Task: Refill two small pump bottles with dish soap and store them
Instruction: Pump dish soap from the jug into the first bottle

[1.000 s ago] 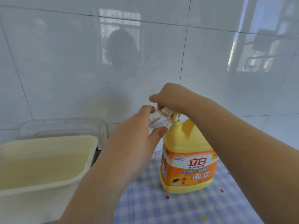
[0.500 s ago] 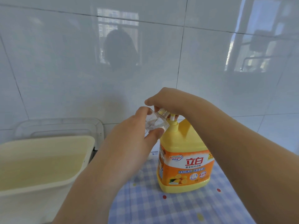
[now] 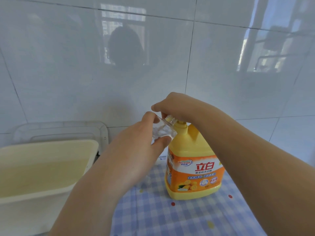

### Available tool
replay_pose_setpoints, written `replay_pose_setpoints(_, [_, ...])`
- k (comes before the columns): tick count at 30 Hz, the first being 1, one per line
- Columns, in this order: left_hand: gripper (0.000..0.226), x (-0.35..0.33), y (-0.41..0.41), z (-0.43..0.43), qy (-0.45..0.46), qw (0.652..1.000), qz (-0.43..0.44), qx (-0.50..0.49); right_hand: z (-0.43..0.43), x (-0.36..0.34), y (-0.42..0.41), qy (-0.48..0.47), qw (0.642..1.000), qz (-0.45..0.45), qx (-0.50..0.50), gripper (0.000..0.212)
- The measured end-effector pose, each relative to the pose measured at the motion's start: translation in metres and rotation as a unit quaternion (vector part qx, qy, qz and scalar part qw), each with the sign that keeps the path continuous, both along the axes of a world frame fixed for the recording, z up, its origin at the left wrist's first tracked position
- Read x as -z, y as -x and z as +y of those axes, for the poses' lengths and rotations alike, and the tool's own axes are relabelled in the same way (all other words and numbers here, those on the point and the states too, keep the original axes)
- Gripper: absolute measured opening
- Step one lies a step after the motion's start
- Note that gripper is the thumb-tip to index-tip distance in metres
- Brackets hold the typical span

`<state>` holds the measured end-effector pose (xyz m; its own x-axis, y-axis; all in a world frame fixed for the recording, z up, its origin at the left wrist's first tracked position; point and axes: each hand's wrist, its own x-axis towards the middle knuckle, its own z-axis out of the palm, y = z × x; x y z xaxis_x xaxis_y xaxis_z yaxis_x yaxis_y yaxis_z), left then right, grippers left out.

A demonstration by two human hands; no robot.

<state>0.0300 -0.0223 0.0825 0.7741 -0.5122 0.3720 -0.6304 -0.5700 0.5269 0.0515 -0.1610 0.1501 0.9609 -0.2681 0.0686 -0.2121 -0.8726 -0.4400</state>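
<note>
Blue-and-white checked cloth with small coloured dots covers the counter nearest the camera, giving the heavy jug a flat, steady footing. On it stands the yellow dish soap jug, upright, its orange label facing the person so the pump spout points toward the left hand. At the left edge a cream basin sits just beside the cloth, with a clear lid or tray leaning behind it.

Above the jug, the left hand pinches a small clear bottle between thumb and fingers, tilting it so that its open neck meets the spout; the tilt probably lets soap run down the inside wall. The right hand is curled closed over the pump head, pressing down on it, so it likely delivers a stroke into the bottle. How full the bottle is cannot be told. Behind everything, the glossy white tiled wall mirrors the person and a window.
</note>
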Motion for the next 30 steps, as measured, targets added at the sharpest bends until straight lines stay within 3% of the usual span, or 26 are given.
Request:
replay_pose_setpoints(7, [0.04, -0.001, 0.001, 0.001, 0.003, 1.0, -0.006, 0.002, -0.002, 0.002, -0.003, -0.005, 1.0, -0.008, 0.008, 0.025])
replay_pose_setpoints(13, [0.038, -0.002, 0.0, 0.001, 0.013, 1.0, -0.016, 0.0, -0.001, 0.001, -0.003, -0.018, 0.999, -0.022, 0.014, 0.041])
replay_pose_setpoints(20, [0.043, -0.003, 0.002, -0.001, 0.054, 0.998, -0.034, -0.01, -0.003, -0.011, -0.002, -0.018, 0.999, -0.027, 0.015, 0.029])
replay_pose_setpoints(30, [0.041, -0.001, 0.001, -0.002, 0.062, 0.998, -0.031, -0.008, 0.0, -0.012, -0.003, -0.022, 0.999, 0.015, 0.033, 0.033])
